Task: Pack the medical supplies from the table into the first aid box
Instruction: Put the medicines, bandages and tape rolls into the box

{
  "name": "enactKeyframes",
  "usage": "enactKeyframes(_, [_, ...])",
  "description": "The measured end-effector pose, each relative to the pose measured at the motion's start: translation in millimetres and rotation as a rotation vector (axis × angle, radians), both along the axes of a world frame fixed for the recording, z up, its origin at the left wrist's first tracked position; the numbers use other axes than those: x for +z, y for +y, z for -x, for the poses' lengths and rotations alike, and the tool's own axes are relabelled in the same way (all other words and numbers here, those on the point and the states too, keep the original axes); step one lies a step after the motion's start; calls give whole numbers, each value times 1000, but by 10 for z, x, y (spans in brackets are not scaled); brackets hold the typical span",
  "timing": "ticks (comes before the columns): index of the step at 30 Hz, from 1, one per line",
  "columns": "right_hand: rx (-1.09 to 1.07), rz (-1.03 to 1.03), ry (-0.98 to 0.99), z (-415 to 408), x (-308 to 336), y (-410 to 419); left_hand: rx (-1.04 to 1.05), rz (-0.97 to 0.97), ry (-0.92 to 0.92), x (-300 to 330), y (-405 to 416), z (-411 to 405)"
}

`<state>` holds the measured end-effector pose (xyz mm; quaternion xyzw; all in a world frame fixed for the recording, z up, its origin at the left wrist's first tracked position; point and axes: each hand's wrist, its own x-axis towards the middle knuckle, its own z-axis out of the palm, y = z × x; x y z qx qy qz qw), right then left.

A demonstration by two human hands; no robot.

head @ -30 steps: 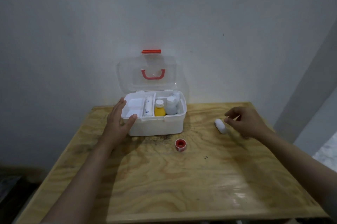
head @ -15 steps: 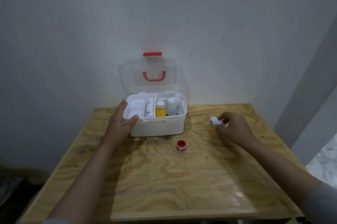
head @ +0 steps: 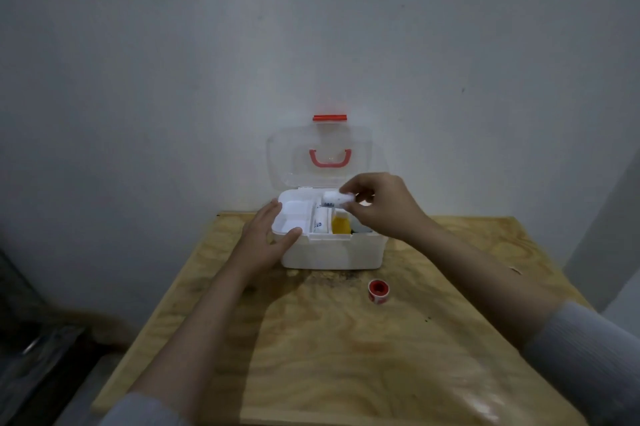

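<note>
My right hand pinches a small white gauze roll between thumb and fingertips, the roll lying sideways and sticking out to the left of my fingers. It hangs in the air over the open first aid box, above the middle and right compartments, touching nothing but my fingers. Directly under the roll stands a yellow bottle, and just left of that, in a narrow slot, lies a white tube with blue print. Further left of my grip sits the white divided tray with its shallow pockets. My left hand is spread open against the box's left end, thumb resting on the front rim of the tray and fingers along its far left corner, steadying the box without closing around anything. Behind my right hand the clear lid stands upright against the wall, with its red handle and the red latch at its top edge. Below my right wrist and nearer to me, a red tape roll lies alone on the plywood table, well apart from the box and from both hands. Grey sleeves cover both forearms near the bottom edge of view.
</note>
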<state>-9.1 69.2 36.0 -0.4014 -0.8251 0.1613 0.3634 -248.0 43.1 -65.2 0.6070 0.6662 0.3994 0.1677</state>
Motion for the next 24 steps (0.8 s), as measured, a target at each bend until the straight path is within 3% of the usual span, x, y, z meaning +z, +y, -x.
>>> enactKeyframes(5, [112,-3,-203,566,40,120,-37,13,109,101,49,127])
enactKeyframes(12, [152,33,-483,859,-79,251,-59,-17,71,58,70,142])
enactKeyframes(16, [201,52,-470,778,-51,219,-59,-45,35,16,63,138])
enactKeyframes(21, [178,-17,-237,365,93,77,-39,-27,41,-25,81,135])
enactKeyframes(24, [115,-35,-240,-46,43,-57,-27,-23,28,-41,83,131])
